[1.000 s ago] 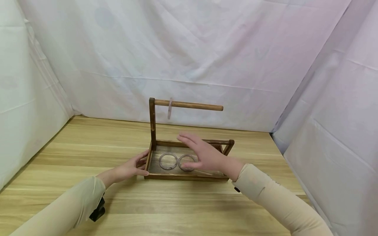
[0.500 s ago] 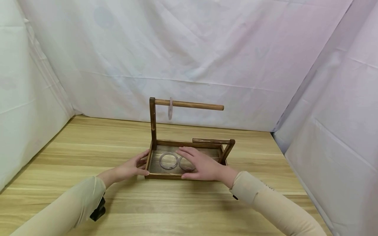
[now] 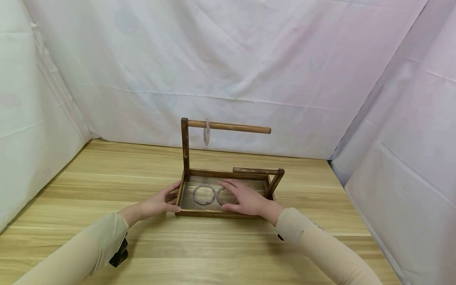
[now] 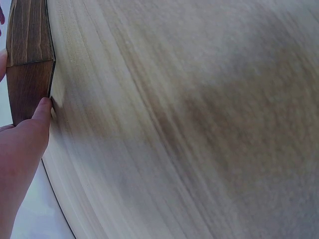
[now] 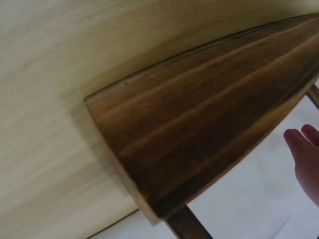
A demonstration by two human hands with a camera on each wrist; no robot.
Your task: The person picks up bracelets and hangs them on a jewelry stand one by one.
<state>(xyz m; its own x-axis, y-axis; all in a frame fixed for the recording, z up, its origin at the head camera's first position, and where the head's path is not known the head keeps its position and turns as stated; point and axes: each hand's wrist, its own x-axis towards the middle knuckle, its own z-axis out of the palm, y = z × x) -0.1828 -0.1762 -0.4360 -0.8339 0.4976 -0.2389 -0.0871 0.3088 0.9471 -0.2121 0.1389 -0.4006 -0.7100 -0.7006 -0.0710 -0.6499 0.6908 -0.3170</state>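
Observation:
A brown wooden bangle stand has a tray base (image 3: pixel 206 213), with a tall post and long bar (image 3: pixel 242 127) at its left. My left hand (image 3: pixel 153 206) holds the tray's left end, thumb (image 4: pixel 44 107) at the front corner and fingers along the side wall. Inside the tray lie two translucent bangles side by side, the left bangle (image 3: pixel 204 185) in plain sight. My right hand (image 3: pixel 247 199) reaches over the right bangle (image 3: pixel 217 196), thumb and fingers spread across it and hiding part of it. A third bangle (image 3: pixel 206 137) hangs on the long bar near the post.
A shorter bar (image 3: pixel 253 170) on a slanted post juts leftward at the tray's right end, just behind my right hand. White curtains (image 3: pixel 228 59) enclose the wooden table (image 3: pixel 142 245) at the back and both sides.
My right hand has come down from above the tray onto the right bangle, then drawn slightly closer round it. The left hand keeps its place on the tray end.

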